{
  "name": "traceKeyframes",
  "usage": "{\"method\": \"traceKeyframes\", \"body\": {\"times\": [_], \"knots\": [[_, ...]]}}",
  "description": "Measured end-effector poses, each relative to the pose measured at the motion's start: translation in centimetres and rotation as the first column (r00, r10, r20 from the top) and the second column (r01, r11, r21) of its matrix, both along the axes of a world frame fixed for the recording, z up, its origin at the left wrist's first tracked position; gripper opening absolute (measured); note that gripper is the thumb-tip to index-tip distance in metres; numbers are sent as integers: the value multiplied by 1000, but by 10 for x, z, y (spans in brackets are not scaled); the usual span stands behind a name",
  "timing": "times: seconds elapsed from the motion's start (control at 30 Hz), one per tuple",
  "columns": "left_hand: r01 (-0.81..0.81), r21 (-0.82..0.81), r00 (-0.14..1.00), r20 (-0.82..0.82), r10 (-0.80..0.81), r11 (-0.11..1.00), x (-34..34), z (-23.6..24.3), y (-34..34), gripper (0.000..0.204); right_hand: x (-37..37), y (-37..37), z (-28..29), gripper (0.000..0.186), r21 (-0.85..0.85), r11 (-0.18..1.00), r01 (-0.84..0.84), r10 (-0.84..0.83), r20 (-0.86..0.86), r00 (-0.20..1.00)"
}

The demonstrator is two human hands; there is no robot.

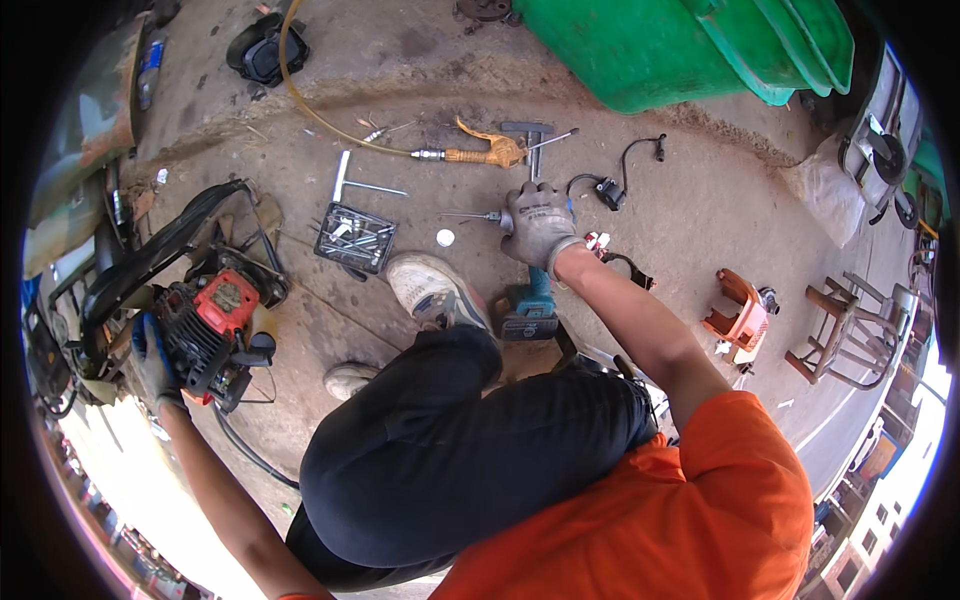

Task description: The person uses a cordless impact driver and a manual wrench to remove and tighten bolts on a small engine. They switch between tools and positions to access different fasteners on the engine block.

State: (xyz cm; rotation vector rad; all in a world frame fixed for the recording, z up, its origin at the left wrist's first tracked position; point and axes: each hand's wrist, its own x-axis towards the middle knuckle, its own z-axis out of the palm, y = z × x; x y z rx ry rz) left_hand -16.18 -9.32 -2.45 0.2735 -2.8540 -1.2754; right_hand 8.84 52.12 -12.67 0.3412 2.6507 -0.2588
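My left hand, in a dark glove, rests against a red and black engine unit at the left, on its black frame side; what its fingers hold is hidden. My right hand, in a grey glove, is closed round the top of a teal and black cordless drill, with a long thin bit pointing left. A black tray of sockets and bits and a T-handle wrench lie left of the drill, beside a small white disc.
A yellow air gun on a hose, an ignition coil with lead and a black part lie beyond. A green bin stands at the back. An orange housing and wooden stools are at the right.
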Motion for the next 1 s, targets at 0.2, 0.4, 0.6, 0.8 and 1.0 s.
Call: {"method": "traceKeyframes", "body": {"times": [0.2,0.4,0.6,0.8,1.0], "knots": [[44,-254,999,31,-37,966,6,8,21,56,16,28,-3,42,-6,997,79,-79,90,993],[3,-149,1000,6,-2,989,3,3,19,56,90,60,6,45,-26,957,288,-283,109,953],[1,-152,999,40,5,988,1,1,17,57,105,51,-16,41,-88,903,420,-413,83,907],[-22,-93,998,63,28,995,7,6,23,59,85,62,-37,30,-113,957,267,-272,-37,961],[-50,-157,999,-18,48,986,16,16,51,54,31,34,-55,33,-158,986,60,-87,-170,982]]}}
